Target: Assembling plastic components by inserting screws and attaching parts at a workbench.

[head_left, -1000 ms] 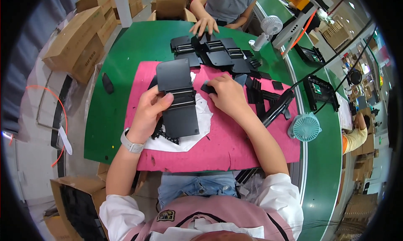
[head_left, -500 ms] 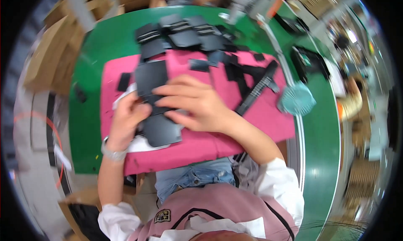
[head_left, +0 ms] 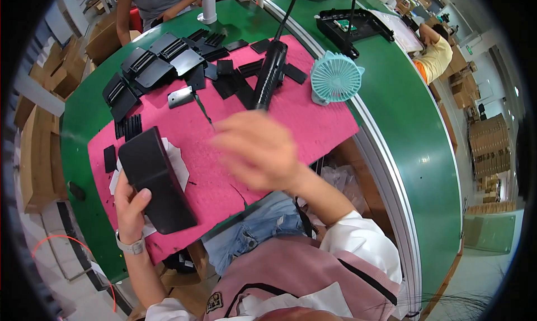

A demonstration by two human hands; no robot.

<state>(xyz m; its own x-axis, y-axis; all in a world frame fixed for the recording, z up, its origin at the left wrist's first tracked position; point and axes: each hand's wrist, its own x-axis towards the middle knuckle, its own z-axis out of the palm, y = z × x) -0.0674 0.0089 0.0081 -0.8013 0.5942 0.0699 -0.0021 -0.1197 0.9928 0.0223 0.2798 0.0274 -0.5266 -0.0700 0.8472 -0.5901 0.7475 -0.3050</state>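
Observation:
My left hand (head_left: 133,209) grips a long black panel (head_left: 156,178) by its lower left edge, thumb on top. The panel is tilted over the pink mat (head_left: 224,167) and has a crease across its middle. Part of a white sheet (head_left: 178,167) shows behind it. My right hand (head_left: 257,147), smeared by motion, is above the mat, apart from the panel. Just beyond it is the lower end of a black rod-shaped tool (head_left: 271,75) with a cord, which looks like an electric screwdriver. Whether my right fingers hold anything is not visible.
Several black slotted panels (head_left: 148,66) lie at the far left of the mat, with loose black pieces (head_left: 235,86) beside them. A teal fan (head_left: 335,80) stands at the right. Beyond the metal rail (head_left: 386,181) sits a black tray (head_left: 352,27). Another person (head_left: 159,2) sits across the table.
My right hand has come off the panel and moved right. My left hand now holds the panel alone, at a different tilt. The whole view has turned.

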